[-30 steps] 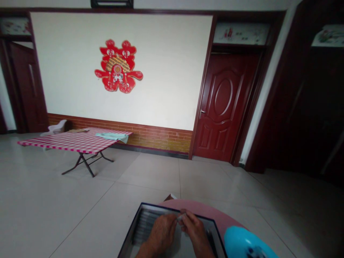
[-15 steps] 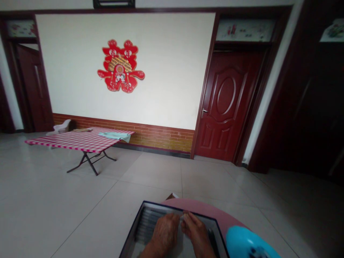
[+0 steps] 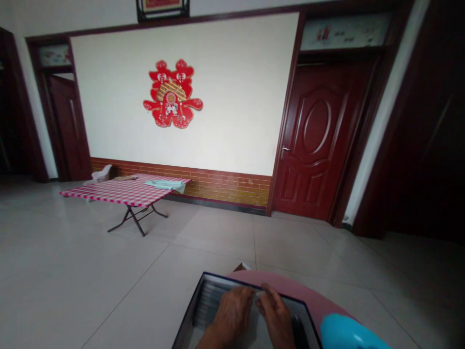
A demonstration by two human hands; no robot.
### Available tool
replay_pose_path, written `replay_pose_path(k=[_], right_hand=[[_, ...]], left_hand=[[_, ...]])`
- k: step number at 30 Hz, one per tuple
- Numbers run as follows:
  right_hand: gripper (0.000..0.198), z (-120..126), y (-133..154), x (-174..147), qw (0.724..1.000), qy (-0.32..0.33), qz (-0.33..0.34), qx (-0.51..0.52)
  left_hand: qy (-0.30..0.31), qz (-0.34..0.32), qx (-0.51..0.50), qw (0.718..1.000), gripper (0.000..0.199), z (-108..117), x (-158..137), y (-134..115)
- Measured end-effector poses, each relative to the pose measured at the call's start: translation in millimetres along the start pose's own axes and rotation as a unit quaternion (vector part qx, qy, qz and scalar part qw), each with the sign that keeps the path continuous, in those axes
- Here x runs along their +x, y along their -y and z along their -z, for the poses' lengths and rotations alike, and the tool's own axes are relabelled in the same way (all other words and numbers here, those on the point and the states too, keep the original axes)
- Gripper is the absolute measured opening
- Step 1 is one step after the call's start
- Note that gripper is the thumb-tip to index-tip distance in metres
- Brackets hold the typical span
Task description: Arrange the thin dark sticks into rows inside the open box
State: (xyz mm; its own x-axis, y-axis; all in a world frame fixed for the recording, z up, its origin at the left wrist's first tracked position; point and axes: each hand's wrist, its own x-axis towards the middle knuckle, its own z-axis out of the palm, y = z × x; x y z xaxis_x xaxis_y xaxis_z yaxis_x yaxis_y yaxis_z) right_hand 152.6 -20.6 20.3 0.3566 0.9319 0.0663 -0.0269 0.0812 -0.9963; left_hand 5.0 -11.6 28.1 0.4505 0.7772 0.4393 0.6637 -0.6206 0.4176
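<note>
A shallow, dark-rimmed box [image 3: 186, 312] lies at the bottom of the view. My left hand [image 3: 232, 312] is over the middle of it, fingers closed and curled down. Close on its right is my right hand [image 3: 276, 312], thumb and fingers pinched together. A small whitish bit shows between the fingertips, too small and blurred to name. Thin grey strips [image 3: 210, 300] lie in rows in the left part of the box. Something dark [image 3: 299, 329] lies along its right side, partly behind my right hand.
The box rests on a round pink tabletop [image 3: 319, 296]. A bright blue rounded object [image 3: 350, 334] sits at its right. Farther off stands a folding table [image 3: 119, 193] with a checked cover and a pale green cloth [image 3: 167, 185]. A red door [image 3: 316, 145] is at the back.
The view has shifted, so the whole scene sits farther right. Both hands stay close together over the box, with only small finger movement.
</note>
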Motion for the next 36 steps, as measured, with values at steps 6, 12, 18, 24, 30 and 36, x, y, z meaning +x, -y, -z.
replay_pose_path(k=[6,12,18,24,30,36], right_hand=[[0.060,2.4,-4.5,1.0,0.995,-0.044,0.039,-0.081],[0.047,-1.7,-0.4,-5.6,0.984,-0.001,0.106,-0.146],[0.034,-8.1,-5.7,-8.1,0.971,0.045,0.164,-0.167],[0.023,-9.9,-14.4,-11.2,0.952,0.079,0.196,-0.222],[0.015,-9.8,-14.1,-20.4,0.914,0.142,0.233,-0.299],[0.018,-12.0,-19.2,-22.7,0.911,0.165,0.225,-0.302]], left_hand=[[-0.033,0.054,0.061,0.996,0.028,24.5,2.0,20.9],[0.112,0.099,0.113,0.982,0.026,51.8,2.4,19.9],[0.150,0.090,0.123,0.977,0.024,52.8,-9.4,19.9],[0.134,0.076,0.127,0.980,0.025,41.9,-18.4,24.9],[0.129,0.087,0.133,0.979,0.022,36.5,-19.7,35.0],[0.129,0.098,0.141,0.977,0.021,37.7,-19.0,33.3]])
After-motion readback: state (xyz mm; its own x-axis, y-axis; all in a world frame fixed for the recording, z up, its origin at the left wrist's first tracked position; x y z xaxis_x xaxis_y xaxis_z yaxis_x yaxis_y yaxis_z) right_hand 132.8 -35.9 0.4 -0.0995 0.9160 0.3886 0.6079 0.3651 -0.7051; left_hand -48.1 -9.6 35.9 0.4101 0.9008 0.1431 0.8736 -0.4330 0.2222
